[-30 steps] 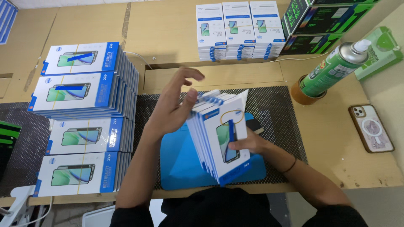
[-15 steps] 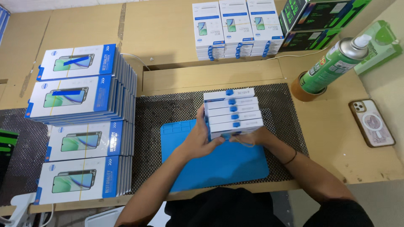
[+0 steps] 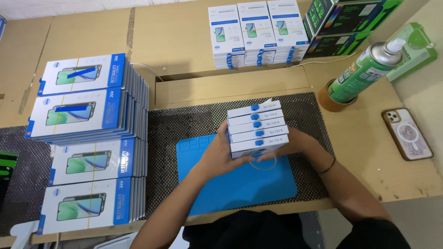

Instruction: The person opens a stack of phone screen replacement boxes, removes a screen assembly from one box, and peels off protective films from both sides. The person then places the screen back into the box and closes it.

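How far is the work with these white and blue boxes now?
Done, it seems: four banded stacks sit at the left, and three more stacks at the far edge. In hand: the left hand and right hand press a bundle of five boxes together over the blue mat, a rubber band at its near end. Left: the band is not yet around it.

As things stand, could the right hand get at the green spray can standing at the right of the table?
Probably not at once: the right hand is gripping the stack of white boxes; the green spray can stands unobstructed beyond it.
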